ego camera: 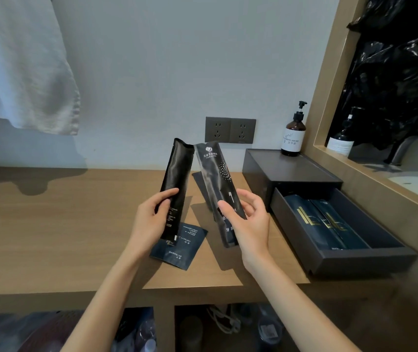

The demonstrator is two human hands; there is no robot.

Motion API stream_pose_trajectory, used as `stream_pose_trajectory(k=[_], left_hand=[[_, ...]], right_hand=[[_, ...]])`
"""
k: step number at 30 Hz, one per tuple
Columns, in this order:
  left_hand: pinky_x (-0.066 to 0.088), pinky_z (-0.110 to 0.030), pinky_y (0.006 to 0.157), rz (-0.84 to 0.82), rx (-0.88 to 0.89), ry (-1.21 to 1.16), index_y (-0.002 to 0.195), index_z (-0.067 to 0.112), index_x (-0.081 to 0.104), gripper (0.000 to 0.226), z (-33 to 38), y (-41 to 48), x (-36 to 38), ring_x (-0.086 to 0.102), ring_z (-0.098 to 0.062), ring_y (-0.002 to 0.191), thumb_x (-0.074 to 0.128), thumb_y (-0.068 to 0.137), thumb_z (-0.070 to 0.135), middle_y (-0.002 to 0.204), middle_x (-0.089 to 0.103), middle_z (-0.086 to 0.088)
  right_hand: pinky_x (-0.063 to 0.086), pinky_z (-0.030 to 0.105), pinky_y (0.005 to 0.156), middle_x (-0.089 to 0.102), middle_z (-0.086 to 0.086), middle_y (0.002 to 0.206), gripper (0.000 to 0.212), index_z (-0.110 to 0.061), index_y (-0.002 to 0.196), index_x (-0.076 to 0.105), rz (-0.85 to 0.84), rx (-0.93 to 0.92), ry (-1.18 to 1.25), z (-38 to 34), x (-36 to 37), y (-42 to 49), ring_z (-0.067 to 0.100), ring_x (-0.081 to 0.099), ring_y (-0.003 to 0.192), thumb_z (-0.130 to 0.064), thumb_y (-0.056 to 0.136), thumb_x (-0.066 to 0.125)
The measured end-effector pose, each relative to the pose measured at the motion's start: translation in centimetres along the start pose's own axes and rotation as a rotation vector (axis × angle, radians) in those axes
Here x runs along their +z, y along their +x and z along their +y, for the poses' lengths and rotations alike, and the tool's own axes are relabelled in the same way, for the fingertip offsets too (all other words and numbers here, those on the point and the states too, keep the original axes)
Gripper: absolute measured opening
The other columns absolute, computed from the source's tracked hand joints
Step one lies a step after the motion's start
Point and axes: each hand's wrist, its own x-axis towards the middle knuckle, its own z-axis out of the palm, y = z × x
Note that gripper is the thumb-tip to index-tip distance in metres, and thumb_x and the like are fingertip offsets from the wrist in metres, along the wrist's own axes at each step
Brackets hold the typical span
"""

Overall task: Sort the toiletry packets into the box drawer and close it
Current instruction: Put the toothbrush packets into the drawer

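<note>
While the drawer stands pulled out of the dark box, one long black packet is gripped by the left hand — a printed packet by the right hand. Two blue packets are laid inside the drawer — a shower-cap packet is left on the counter.

1. One view only, from a wide-angle camera on the person's head.
2. It looks forward and down across the light brown wooden counter toward the pale grey wall.
3. It sits close: both forearms enter from the bottom edge.
4. Straight lines bow near the frame's edges.
</note>
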Motion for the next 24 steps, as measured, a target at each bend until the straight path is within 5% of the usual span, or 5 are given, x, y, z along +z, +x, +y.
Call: stream_pose_trajectory(k=[5,8,13,20,24], left_hand=[[0.051,-0.015,0.069,-0.086,-0.073,-0.142,0.105,0.021,0.07,0.027,1.6,-1.6,2.0,0.067,-0.006,0.09,0.045,0.1,0.027,0.098,0.073,0.003],[0.037,-0.03,0.061,-0.09,-0.076,-0.161,0.079,-0.006,0.062,0.051,2.0,-1.8,2.6,0.049,-0.019,0.064,0.047,0.097,0.039,0.066,0.055,-0.017],[0.048,-0.013,0.061,-0.042,-0.126,-0.191,0.081,0.011,0.072,0.019,1.7,-1.6,2.6,0.063,-0.001,0.066,0.063,0.091,0.024,0.074,0.073,0.006],[0.048,-0.027,0.064,0.049,-0.206,-0.227,0.072,0.02,0.069,0.019,-0.4,0.0,1.2,0.061,-0.007,0.064,0.065,0.09,0.026,0.065,0.069,0.012],[0.047,-0.025,0.068,0.068,-0.217,-0.234,0.078,0.017,0.07,0.016,-1.2,0.8,0.9,0.062,-0.01,0.072,0.064,0.091,0.025,0.075,0.072,0.007]], right_hand=[[0.054,0.016,0.065,0.068,-0.007,0.103,0.039,-0.018,0.113,0.056,-0.098,-0.02,-0.067,-0.7,0.0,-0.6,0.0,0.068,0.089,-0.014,0.08,0.076],[0.054,0.018,0.066,0.07,-0.003,0.098,0.03,-0.015,0.108,0.058,-0.147,-0.028,-0.112,-0.3,0.1,-0.9,0.003,0.069,0.088,-0.011,0.082,0.073],[0.051,0.014,0.067,0.07,-0.004,0.093,0.013,-0.016,0.099,0.064,-0.164,-0.069,-0.244,0.2,0.2,-0.6,-0.001,0.065,0.082,-0.014,0.086,0.069],[0.044,0.006,0.066,0.062,-0.014,0.098,0.013,-0.021,0.105,0.064,-0.16,-0.088,-0.552,0.3,-0.7,3.2,0.0,0.056,0.087,-0.019,0.094,0.058],[0.054,0.03,0.078,0.058,-0.002,0.121,0.026,-0.02,0.117,0.057,-0.117,0.061,-0.642,1.8,-1.2,7.0,0.012,0.056,0.105,-0.019,0.092,0.06]])
